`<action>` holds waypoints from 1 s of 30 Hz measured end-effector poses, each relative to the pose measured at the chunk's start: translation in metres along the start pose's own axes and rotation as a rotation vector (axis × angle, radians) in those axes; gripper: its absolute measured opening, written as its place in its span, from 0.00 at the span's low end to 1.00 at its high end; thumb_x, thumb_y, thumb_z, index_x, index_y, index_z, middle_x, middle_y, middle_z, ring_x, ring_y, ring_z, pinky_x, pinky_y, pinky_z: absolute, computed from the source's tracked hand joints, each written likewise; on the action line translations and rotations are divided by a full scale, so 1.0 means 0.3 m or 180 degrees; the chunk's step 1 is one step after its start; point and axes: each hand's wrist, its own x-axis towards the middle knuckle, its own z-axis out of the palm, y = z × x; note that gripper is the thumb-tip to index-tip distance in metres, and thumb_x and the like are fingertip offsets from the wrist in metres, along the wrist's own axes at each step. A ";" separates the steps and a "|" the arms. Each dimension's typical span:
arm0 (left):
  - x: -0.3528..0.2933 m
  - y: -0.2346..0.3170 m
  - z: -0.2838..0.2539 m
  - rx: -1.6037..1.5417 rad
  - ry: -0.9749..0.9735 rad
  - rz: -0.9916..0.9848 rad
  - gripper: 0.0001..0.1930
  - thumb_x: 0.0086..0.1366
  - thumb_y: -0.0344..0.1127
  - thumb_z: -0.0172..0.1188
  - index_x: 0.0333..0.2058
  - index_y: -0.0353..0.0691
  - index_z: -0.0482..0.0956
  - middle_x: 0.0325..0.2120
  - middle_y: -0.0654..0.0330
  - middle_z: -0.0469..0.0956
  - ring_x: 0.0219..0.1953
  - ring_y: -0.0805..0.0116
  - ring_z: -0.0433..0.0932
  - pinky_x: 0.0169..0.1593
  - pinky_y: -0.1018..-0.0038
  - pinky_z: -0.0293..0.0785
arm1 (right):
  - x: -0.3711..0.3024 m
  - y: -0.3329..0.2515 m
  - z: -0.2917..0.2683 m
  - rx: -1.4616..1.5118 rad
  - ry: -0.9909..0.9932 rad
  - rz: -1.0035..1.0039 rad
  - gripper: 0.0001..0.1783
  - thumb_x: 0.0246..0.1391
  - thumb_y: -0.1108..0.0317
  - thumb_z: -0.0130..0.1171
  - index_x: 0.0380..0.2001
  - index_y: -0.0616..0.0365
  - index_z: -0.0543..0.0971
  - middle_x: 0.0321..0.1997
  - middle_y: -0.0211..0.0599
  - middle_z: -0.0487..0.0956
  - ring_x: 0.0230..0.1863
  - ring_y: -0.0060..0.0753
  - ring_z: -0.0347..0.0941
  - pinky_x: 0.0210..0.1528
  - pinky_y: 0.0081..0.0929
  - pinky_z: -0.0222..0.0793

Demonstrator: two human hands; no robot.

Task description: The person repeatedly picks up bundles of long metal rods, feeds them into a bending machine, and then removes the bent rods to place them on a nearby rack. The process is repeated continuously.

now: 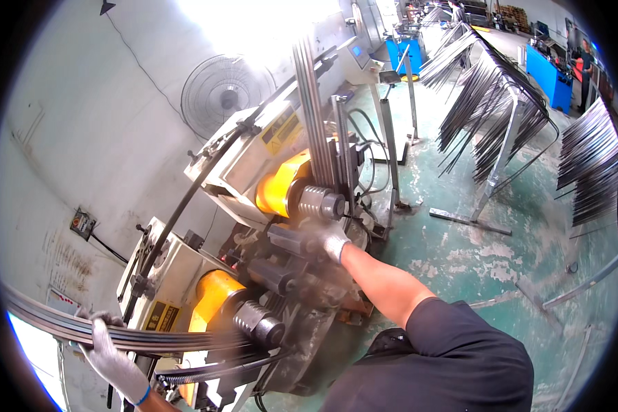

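Note:
My left hand [110,353], in a white knit glove with a blue cuff edge, is closed around a bundle of long thin metal rods [178,341] at the lower left. The rods run right to a dark grooved roller [259,325] beside a yellow housing [216,295]. My right hand [328,242], also gloved, reaches in among dark machine blocks [286,240] just below the upper grooved roller [321,202]. Motion blur smears its fingers, so their grip cannot be made out. A second bundle of rods [311,103] stands steeply beside the upper roller, next to another yellow housing [281,184].
A long dark bar [199,180] crosses the machine bodies. Cables hang by a metal post [389,137]. On the right, racks [499,158] carry many thin rods, their feet on the green floor. A large fan [228,96] stands by the wall. Farther back are blue machines [549,79] and people.

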 end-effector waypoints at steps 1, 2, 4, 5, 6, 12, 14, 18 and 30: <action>0.011 0.012 0.032 0.0169 -0.0111 0.0023 0.14 0.76 0.32 0.55 0.56 0.33 0.72 0.38 0.59 0.77 0.37 0.70 0.77 0.42 0.73 0.78 | 0.032 0.033 -0.006 -0.0206 -0.0028 -0.0226 0.28 0.53 0.70 0.75 0.56 0.70 0.81 0.48 0.44 0.86 0.42 0.33 0.82 0.45 0.32 0.80; 0.015 0.027 0.069 0.0251 -0.0233 0.0069 0.13 0.76 0.32 0.55 0.55 0.34 0.72 0.36 0.59 0.77 0.36 0.70 0.78 0.41 0.73 0.78 | 0.064 0.069 -0.007 -0.0413 -0.0065 -0.0444 0.29 0.53 0.70 0.75 0.57 0.70 0.80 0.48 0.45 0.86 0.42 0.34 0.82 0.45 0.33 0.81; 0.011 0.039 0.175 0.0538 -0.0467 0.0270 0.15 0.76 0.31 0.54 0.57 0.33 0.71 0.35 0.60 0.76 0.34 0.72 0.78 0.41 0.74 0.77 | 0.188 0.189 -0.062 -0.0818 -0.0156 -0.1086 0.31 0.52 0.72 0.75 0.59 0.70 0.78 0.48 0.47 0.86 0.43 0.36 0.83 0.45 0.35 0.82; -0.007 0.055 0.246 0.0653 -0.0610 0.0453 0.16 0.76 0.31 0.54 0.58 0.33 0.70 0.35 0.61 0.76 0.33 0.72 0.77 0.41 0.74 0.77 | 0.250 0.239 -0.103 -0.1021 -0.0150 -0.1423 0.32 0.52 0.72 0.76 0.59 0.71 0.77 0.49 0.49 0.85 0.43 0.37 0.83 0.46 0.36 0.82; -0.037 0.065 0.315 0.0511 -0.0725 0.0580 0.17 0.75 0.29 0.52 0.60 0.34 0.70 0.34 0.63 0.75 0.32 0.74 0.76 0.40 0.75 0.77 | 0.289 0.264 -0.122 -0.1159 -0.0207 -0.1400 0.32 0.52 0.72 0.76 0.60 0.71 0.77 0.49 0.49 0.85 0.43 0.37 0.83 0.46 0.35 0.82; -0.020 0.054 0.308 0.0407 -0.0996 0.0256 0.17 0.73 0.26 0.51 0.59 0.34 0.69 0.35 0.63 0.73 0.32 0.75 0.75 0.40 0.75 0.76 | 0.325 0.306 -0.079 -0.1094 -0.0167 -0.1223 0.22 0.57 0.75 0.68 0.55 0.69 0.82 0.48 0.46 0.87 0.45 0.35 0.84 0.48 0.32 0.80; -0.025 0.046 0.311 0.0504 -0.0941 0.0319 0.17 0.73 0.26 0.50 0.59 0.34 0.70 0.35 0.63 0.73 0.32 0.75 0.75 0.40 0.75 0.76 | 0.299 0.304 -0.077 -0.1118 -0.0348 -0.1225 0.19 0.60 0.75 0.66 0.54 0.68 0.83 0.48 0.45 0.87 0.45 0.33 0.84 0.48 0.32 0.80; -0.026 0.050 0.311 0.0621 -0.0848 0.0437 0.17 0.73 0.25 0.50 0.59 0.34 0.70 0.35 0.63 0.73 0.33 0.74 0.75 0.41 0.75 0.75 | 0.267 0.247 -0.078 -0.1101 -0.0453 -0.1494 0.18 0.60 0.75 0.65 0.53 0.68 0.84 0.49 0.44 0.87 0.45 0.31 0.84 0.47 0.31 0.79; -0.045 0.065 0.330 0.0312 -0.0882 0.0304 0.18 0.72 0.23 0.50 0.60 0.33 0.69 0.32 0.63 0.72 0.31 0.75 0.75 0.40 0.75 0.76 | 0.220 0.215 -0.104 -0.1477 -0.0567 -0.1931 0.17 0.61 0.78 0.61 0.53 0.68 0.84 0.50 0.42 0.88 0.46 0.32 0.84 0.49 0.30 0.79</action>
